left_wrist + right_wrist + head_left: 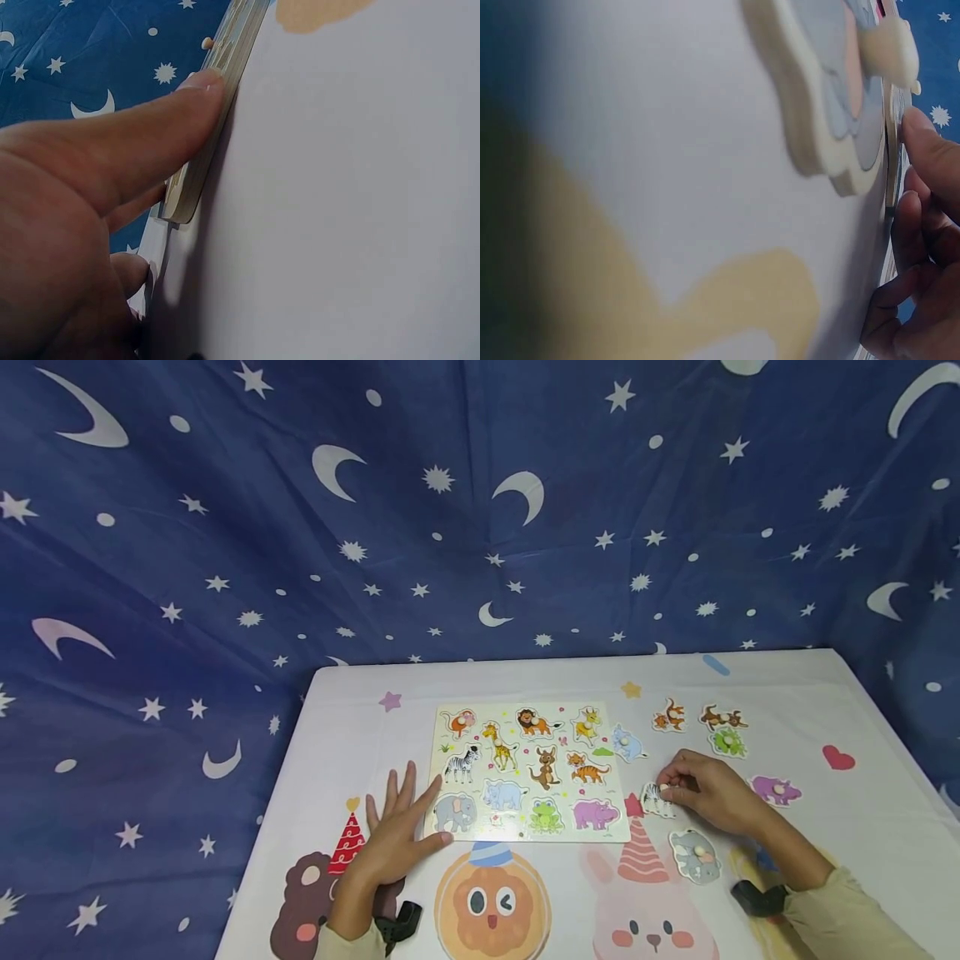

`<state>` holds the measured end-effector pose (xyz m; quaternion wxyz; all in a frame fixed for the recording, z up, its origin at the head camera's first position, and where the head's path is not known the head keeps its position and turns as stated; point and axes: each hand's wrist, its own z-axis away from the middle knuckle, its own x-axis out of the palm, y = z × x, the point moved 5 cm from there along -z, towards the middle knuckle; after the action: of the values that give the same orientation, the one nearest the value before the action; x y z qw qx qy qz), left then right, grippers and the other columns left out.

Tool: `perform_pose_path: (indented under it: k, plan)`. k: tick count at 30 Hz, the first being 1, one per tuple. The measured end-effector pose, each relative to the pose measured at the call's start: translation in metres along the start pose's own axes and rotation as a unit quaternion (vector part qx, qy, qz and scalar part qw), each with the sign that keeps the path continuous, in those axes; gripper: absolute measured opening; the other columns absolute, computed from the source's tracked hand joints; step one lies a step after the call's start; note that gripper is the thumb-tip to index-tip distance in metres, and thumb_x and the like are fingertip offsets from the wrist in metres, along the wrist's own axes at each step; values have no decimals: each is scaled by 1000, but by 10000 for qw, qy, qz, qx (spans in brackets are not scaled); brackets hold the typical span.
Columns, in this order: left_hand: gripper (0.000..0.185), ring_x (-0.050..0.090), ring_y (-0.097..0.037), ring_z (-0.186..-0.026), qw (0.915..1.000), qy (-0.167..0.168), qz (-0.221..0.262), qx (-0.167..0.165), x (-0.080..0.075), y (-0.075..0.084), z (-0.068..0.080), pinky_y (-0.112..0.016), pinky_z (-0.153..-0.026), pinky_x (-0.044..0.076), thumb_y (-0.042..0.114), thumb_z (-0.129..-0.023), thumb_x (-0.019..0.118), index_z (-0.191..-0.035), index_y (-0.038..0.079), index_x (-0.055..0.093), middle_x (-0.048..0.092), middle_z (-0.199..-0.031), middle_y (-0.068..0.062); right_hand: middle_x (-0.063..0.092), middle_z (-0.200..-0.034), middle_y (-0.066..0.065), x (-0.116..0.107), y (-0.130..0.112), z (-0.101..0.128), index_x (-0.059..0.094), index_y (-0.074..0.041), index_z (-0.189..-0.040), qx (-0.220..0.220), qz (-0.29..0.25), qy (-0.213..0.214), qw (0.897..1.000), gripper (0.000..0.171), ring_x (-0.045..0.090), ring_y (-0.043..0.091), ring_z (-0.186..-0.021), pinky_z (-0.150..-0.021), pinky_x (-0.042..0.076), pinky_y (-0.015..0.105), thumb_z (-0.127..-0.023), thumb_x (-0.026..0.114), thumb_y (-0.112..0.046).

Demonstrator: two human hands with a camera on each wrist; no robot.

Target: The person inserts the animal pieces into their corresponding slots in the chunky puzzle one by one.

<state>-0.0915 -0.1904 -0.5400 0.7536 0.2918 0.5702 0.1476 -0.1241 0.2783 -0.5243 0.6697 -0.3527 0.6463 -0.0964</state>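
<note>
A wooden animal puzzle board (525, 781) lies on the table. My left hand (402, 835) rests at its lower left corner, fingers spread; in the left wrist view the thumb (142, 139) presses on the board's edge (217, 112). To the right of the board, my right hand (708, 789) pinches a zebra puzzle piece (652, 802) with thumb and fingers, close to the tabletop. The fingers cover part of the zebra. An elephant piece (696, 856) lies below that hand, its round knob (892, 52) plain in the right wrist view.
A blue rhino piece (627, 743) sits by the board's right edge. Farther right lie a tiger piece (667, 717), a kangaroo piece (723, 717), a frog piece (727, 742) and a purple hippo piece (776, 791). A starry blue curtain (450, 527) hangs behind the table.
</note>
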Motion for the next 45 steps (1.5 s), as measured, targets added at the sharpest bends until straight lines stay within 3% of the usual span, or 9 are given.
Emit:
perform_pose_path:
  k: [17, 28, 38, 45]
  plan:
    - [86, -17, -44, -157, 9999, -69, -28, -78, -2, -2, 1, -73, -113, -21, 45, -90, 74, -161, 25, 31, -6, -172, -14, 58, -80, -12, -4, 0, -2, 75, -22, -90, 286, -7, 151, 9995, 20, 50, 4, -73, -63, 41, 17, -77, 90, -20]
    - [86, -16, -44, -157, 9999, -52, -58, -89, -1, -2, -1, -73, -113, -20, 45, -89, 74, -161, 25, 32, -4, -173, -15, 57, -80, -10, -2, 0, -3, 74, -20, -89, 504, -32, 33, 9987, 17, 49, 3, -74, -63, 42, 18, -79, 88, -20]
    - [84, -17, -43, -157, 9999, -79, -20, -92, 0, 0, -1, -73, -114, -20, 45, -90, 73, -161, 25, 32, -5, -173, -13, 54, -80, -9, -3, -6, -7, 74, -19, -88, 367, 186, 68, 9991, 16, 47, 2, -73, -63, 43, 20, -80, 86, -14]
    - [84, -16, -43, -157, 9999, -47, -20, -124, -1, 0, 0, -73, -114, -19, 44, -90, 74, -161, 24, 34, -4, -173, -13, 56, -81, -11, -11, -19, -15, 73, -19, -86, -93, 569, 535, 9969, 17, 48, 5, -79, -67, 44, 24, -78, 87, -14]
